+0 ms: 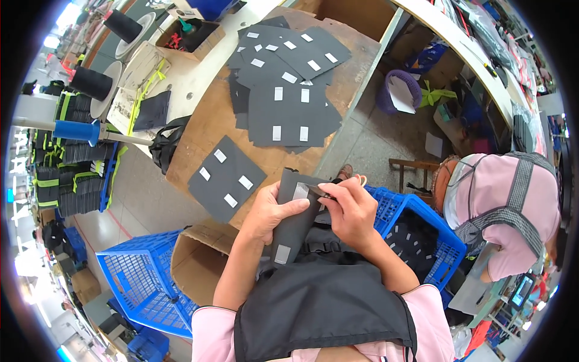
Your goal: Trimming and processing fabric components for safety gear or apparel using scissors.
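My left hand grips a folded dark grey fabric panel with pale rectangular patches, its thumb lying across the upper patch. At that patch, my right hand is closed on what looks like small thread snips; a loop shows above the fingers and the dark tip points at the panel. The fingers partly hide the tool. On the brown board in front of me lies one flat grey panel with several patches. Farther off is a loose pile of similar panels.
A blue crate and an open cardboard box stand at my left. Another blue crate at my right holds dark patched pieces. A co-worker in pink bends at the right. Black thread cones stand far left.
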{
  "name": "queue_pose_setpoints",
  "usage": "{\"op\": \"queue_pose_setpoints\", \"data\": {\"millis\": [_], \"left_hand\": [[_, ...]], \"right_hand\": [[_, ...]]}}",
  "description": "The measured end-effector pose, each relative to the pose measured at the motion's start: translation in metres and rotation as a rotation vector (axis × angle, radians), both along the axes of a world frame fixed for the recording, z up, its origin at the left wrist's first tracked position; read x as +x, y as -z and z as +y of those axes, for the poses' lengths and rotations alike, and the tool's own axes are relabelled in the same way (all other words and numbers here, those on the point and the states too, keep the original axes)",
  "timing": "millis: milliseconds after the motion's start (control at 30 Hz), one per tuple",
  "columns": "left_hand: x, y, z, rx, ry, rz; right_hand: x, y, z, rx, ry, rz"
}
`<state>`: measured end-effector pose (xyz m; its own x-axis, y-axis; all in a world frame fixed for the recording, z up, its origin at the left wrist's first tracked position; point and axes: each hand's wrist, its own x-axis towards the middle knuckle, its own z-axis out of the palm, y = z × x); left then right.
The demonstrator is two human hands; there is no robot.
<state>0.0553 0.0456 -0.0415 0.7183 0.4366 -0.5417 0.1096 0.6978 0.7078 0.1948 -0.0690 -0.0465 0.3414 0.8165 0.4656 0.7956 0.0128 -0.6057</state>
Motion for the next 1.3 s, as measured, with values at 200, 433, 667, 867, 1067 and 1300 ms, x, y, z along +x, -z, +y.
{"op": "queue_pose_setpoints", "data": {"millis": [200,433,667,867,1067,1300], "left_hand": [[-0.003,0.000,0.001,-0.043,0.027,0.026],[-0.001,-0.002,0.000,-0.017,0.040,-0.015],[0.001,-0.002,0.001,-0.045,0.050,-0.002],[0.000,-0.003,0.002,-0.037,0.067,-0.004],[-0.003,0.002,0.002,-0.027,0.119,0.025],[-0.003,0.000,0.003,-0.050,0.090,0.016]], "right_hand": [[0.004,-0.005,-0.011,-0.013,-0.007,0.101],[0.006,-0.012,-0.006,-0.018,-0.009,0.021],[0.007,-0.007,-0.009,0.019,0.007,0.022],[0.008,-0.014,-0.010,-0.045,-0.019,0.036],[0.010,-0.014,-0.009,-0.093,-0.102,-0.048],[0.016,-0.013,-0.004,-0.296,-0.024,0.458]]}}
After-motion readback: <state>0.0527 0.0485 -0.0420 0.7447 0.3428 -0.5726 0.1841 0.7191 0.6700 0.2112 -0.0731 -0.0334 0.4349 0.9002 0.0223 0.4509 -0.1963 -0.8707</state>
